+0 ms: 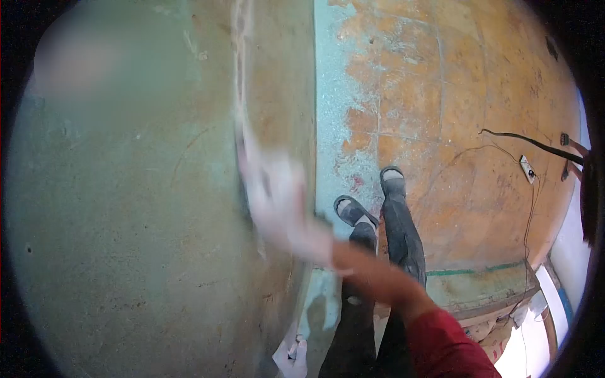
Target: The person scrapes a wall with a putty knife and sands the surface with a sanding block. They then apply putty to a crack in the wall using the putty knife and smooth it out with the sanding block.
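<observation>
The right hand (277, 203) is on the green wall (126, 189), which runs up and down at its left, but it is too blurry to tell if it is spread or holding something.

Worn orange floor (479, 94), teal patches; white power strip (527, 168), black cable (517, 140), sandalled feet (353, 211) on it.
</observation>
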`<state>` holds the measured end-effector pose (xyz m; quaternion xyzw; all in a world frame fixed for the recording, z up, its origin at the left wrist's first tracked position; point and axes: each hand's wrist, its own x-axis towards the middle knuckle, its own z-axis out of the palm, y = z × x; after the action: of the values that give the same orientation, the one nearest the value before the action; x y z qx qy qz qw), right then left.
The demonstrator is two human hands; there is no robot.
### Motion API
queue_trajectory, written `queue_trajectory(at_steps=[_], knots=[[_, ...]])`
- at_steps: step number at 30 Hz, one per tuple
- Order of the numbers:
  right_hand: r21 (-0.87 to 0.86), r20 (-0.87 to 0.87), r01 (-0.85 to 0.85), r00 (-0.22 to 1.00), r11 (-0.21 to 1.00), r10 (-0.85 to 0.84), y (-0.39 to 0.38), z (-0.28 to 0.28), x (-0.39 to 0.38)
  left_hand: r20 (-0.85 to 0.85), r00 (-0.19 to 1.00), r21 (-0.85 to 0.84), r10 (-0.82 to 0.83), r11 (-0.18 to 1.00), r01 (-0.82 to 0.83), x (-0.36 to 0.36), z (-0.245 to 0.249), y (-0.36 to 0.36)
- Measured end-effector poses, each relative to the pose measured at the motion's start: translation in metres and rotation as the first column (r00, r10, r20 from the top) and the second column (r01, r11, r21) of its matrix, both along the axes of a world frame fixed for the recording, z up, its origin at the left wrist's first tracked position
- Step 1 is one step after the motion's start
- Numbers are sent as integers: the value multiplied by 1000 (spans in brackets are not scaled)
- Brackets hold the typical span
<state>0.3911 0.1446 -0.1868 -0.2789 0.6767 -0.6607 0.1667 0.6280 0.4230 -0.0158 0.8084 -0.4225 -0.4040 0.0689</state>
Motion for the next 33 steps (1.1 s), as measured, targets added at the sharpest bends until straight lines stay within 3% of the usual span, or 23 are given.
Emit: queue_trajectory(at_steps=[1,3,5,9,10,13,14,17,18,19,21,22,25,26,28,29,31,32,33], knots=[[135,86,-141,988,981,130,-19,-3,-16,22,996,41,-83,996,82,0,2,-1],[132,139,-127,984,983,109,-2,-1,3,51,984,94,-171,982,166,4,5,0],[116,216,-96,974,989,69,10,10,17,49,999,133,-6,991,-1,4,3,-1],[44,19,-76,997,996,76,20,12,15,95,989,239,-109,967,84,61,0,27],[10,125,-109,986,994,107,-21,-1,-16,127,985,226,-119,970,88,55,-2,28],[46,277,-75,959,996,59,-23,3,-8,128,984,218,-124,971,94,55,-1,36],[9,82,112,990,994,-112,11,-3,43,84,990,186,-117,978,99,49,-7,36],[-23,-69,4,998,1000,-6,51,15,42,129,968,243,-214,953,178,46,4,32],[31,55,-125,991,992,123,28,1,26,128,967,257,-221,949,183,48,7,34],[17,57,-133,990,991,132,-3,1,0,133,980,203,-147,972,118,47,1,36],[-19,471,-197,863,980,182,-39,25,-48,129,989,171,-79,984,56,48,-5,40],[-12,466,-205,865,979,187,-21,24,-32,118,992,157,-46,987,27,46,-9,43],[-23,-68,-12,998,1000,10,53,31,39,69,997,111,-40,993,32,34,-5,42],[-9,-114,31,993,999,-32,41,25,32,48,996,115,-74,991,68,35,1,42],[178,137,-165,980,970,141,-19,17,-21,48,996,98,-76,993,71,39,0,48],[186,145,-166,979,968,140,-17,12,-16,48,996,84,-81,994,76,43,1,52],[145,339,-127,938,981,71,-18,12,-3,73,996,137,-58,989,47,57,-1,60],[84,163,75,983,994,-88,16,15,43,72,997,167,-40,986,28,60,-6,59],[73,156,78,984,994,-88,28,24,43,64,997,156,-41,987,31,55,-6,56]])
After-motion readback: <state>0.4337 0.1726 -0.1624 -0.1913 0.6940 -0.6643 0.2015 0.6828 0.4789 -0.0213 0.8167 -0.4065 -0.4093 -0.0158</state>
